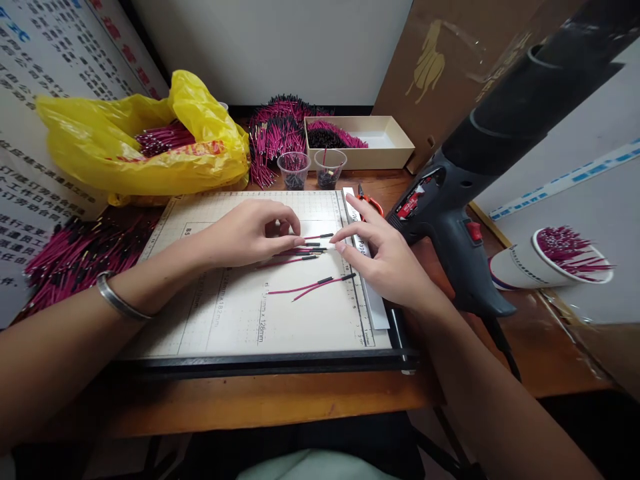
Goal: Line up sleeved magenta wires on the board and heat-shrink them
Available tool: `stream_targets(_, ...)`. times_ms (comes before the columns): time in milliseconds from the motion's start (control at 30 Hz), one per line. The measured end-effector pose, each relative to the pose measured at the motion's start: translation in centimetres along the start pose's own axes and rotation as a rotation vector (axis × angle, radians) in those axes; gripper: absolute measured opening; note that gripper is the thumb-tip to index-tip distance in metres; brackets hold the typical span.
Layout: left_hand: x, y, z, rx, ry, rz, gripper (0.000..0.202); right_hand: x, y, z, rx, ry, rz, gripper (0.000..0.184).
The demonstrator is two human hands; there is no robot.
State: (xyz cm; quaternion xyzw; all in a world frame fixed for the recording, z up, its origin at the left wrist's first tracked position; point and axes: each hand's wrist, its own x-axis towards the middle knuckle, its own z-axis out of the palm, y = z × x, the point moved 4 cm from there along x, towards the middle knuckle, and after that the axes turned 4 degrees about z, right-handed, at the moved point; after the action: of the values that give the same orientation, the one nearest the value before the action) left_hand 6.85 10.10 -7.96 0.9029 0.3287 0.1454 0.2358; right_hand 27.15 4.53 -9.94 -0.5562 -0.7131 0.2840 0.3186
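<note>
Wooden table point(240, 403); pink wires point(295, 291) on gridded board point(225, 327); pale panel point(270, 47) behind.

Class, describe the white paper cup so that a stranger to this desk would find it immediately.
Find the large dark heat gun at right. Immediately right of its handle is the white paper cup, holding magenta wires. Unlike the two clear plastic cups farther back, it is opaque.

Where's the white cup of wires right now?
In the head view, the white cup is at the far right, just right of the dark heat gun.
</note>
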Motion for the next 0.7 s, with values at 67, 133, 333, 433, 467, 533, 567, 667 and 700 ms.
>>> stream_targets(67, 0.3, 0.4, -0.4, 0.029, -0.058, 0.005, 0.034, 0.0, 0.1, 0.0, 0.015, 0.010, 0.014, 0.013)
stream_targets(133, 0.4, 0.9, -0.9, 0.067, -0.120, 0.007, 0.036, 0.0, 0.1, 0.2, 0.026, 0.007, 0.028, 0.014)
stream_targets(333, -1.4, 4.2, -0.7, 0.186, -0.158, -0.037, 0.051, -0.1, 0.5, 0.1, 0.072, 0.019, 0.059, 0.026)
stream_targets(433, -3.2, 6.2, 0.7, 0.261, -0.107, -0.079, 0.062, -0.1, 0.8, 0.2, 0.127, 0.014, 0.092, 0.032)
stream_targets(467, -3.7, 6.6, 1.2, 0.296, -0.067, -0.097, 0.060, -0.1, 0.8, 0.2, 0.134, 0.008, 0.099, 0.030)
stream_targets(533, -4.4, 7.1, 2.1, 0.370, 0.019, -0.137, 0.056, -0.1, 0.7, 0.2, 0.125, 0.001, 0.101, 0.026)
stream_targets(567, -4.7, 7.1, 2.5, 0.395, 0.068, -0.166, 0.055, -0.1, 0.6, 0.1, 0.113, -0.003, 0.100, 0.023)
stream_targets(667, -5.3, 7.1, 3.3, 0.438, 0.225, -0.246, 0.049, -0.5, 0.2, -0.5, 0.066, -0.040, 0.077, 0.011)
stream_targets(700, -5.5, 7.2, 3.5, 0.445, 0.274, -0.257, 0.044, -0.7, 0.1, -0.9, 0.049, -0.062, 0.055, 0.008)
